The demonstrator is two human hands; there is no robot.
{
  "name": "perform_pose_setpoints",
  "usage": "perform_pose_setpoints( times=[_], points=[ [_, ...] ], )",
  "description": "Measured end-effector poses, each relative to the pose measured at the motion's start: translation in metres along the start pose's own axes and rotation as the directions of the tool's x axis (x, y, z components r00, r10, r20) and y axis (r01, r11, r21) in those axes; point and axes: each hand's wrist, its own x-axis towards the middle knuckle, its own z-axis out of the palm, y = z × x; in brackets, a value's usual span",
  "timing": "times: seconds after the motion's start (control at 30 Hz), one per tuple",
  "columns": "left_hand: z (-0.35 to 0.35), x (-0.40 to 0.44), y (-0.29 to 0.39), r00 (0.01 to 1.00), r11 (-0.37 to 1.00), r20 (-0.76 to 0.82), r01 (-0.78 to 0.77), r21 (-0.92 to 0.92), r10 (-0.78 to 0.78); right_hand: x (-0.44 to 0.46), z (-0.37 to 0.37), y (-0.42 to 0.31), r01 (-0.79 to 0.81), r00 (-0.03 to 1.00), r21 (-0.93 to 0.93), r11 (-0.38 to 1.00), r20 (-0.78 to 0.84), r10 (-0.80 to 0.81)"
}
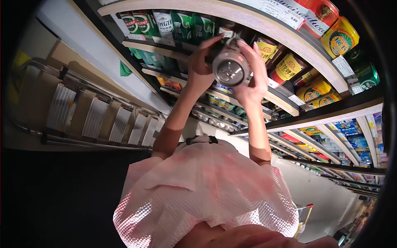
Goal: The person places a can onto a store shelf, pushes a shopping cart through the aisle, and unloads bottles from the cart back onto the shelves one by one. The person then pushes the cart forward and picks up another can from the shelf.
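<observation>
A drink can (230,70) is held up in front of the shelves, its silver lid and pull tab tilted toward me. My right hand (254,78) wraps around its right side, fingers reaching over the far side. Along the can's left side curls my left hand (201,66), its fingers pointing toward the shelf. A dark shape between the left palm and the can is too shadowed to make out. Just behind my hands, green cans (182,25) and a white can (163,22) stand in a row. Yellow-labelled cans (288,68) are right of my right hand.
A curved shelf edge (248,18) with price tags runs above my hands. Yellow cans with a green emblem (340,37) stand on it at the right. A metal ladder (95,115) is on the left. More stocked shelves (331,140) extend at the lower right.
</observation>
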Motion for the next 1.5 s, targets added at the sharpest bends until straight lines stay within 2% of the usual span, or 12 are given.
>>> perform_pose_setpoints(
  times=[0.13, 0.23, 0.27, 0.3, 0.37, 0.4, 0.53, 0.63, 0.9, 1.17, 1.37, 1.5],
  points=[
    [0.005, -0.001, -0.015, 0.99, 0.994, 0.132, -0.067, 0.086, 0.056, 0.001, 0.024, 0.018, 0.002, 1.0, 0.054, 0.999, -0.031, -0.001],
    [0.008, 0.001, -0.026, 0.977, 0.996, 0.204, 0.058, 0.062, -0.07, 0.005, 0.02, 0.01, -0.293, 0.956, 0.169, 0.941, 0.09, 0.281],
    [0.009, -0.001, -0.03, 0.963, 0.99, 0.233, 0.126, 0.063, -0.137, 0.007, 0.019, 0.012, -0.286, 0.957, 0.133, 0.949, 0.081, 0.277],
    [0.012, -0.001, -0.031, 0.963, 0.976, 0.222, 0.11, 0.186, -0.15, 0.008, 0.02, 0.013, -0.343, 0.939, 0.182, 0.921, 0.052, 0.34],
    [0.015, 0.0, -0.03, 0.965, 0.9, 0.196, 0.075, 0.429, -0.174, 0.002, 0.023, 0.022, -0.238, 0.969, 0.044, 0.97, -0.056, 0.24],
    [0.015, 0.0, -0.031, 0.983, 0.909, 0.183, -0.049, 0.414, -0.03, 0.005, 0.02, 0.007, -0.325, 0.943, 0.079, 0.942, -0.047, 0.329],
    [0.028, 0.01, -0.019, 0.975, 0.888, 0.147, 0.083, 0.452, -0.166, -0.025, 0.022, -0.016, -0.226, 0.958, -0.089, 0.97, -0.2, 0.205],
    [0.035, 0.028, -0.001, 0.946, 0.869, 0.126, 0.215, 0.446, -0.299, -0.058, 0.012, -0.035, -0.275, 0.955, 0.017, 0.961, -0.11, 0.275],
    [0.043, 0.033, -0.011, 0.958, 0.802, 0.104, 0.16, 0.576, -0.266, -0.11, 0.006, -0.022, -0.401, 0.91, 0.275, 0.874, 0.012, 0.414],
    [0.056, 0.014, -0.025, 0.999, 0.872, -0.03, 0.024, 0.489, -0.011, -0.096, -0.078, 0.022, -0.399, 0.858, -0.287, 0.871, -0.451, 0.245],
    [0.06, 0.015, -0.021, 0.993, 0.927, -0.109, 0.078, 0.367, -0.04, -0.064, -0.099, 0.026, -0.488, 0.831, -0.27, 0.83, -0.435, 0.346],
    [0.058, 0.013, -0.022, 0.992, 0.922, -0.124, 0.031, 0.386, 0.018, -0.046, -0.095, 0.034, -0.414, 0.893, -0.453, 0.79, -0.368, 0.257]
  ],
)
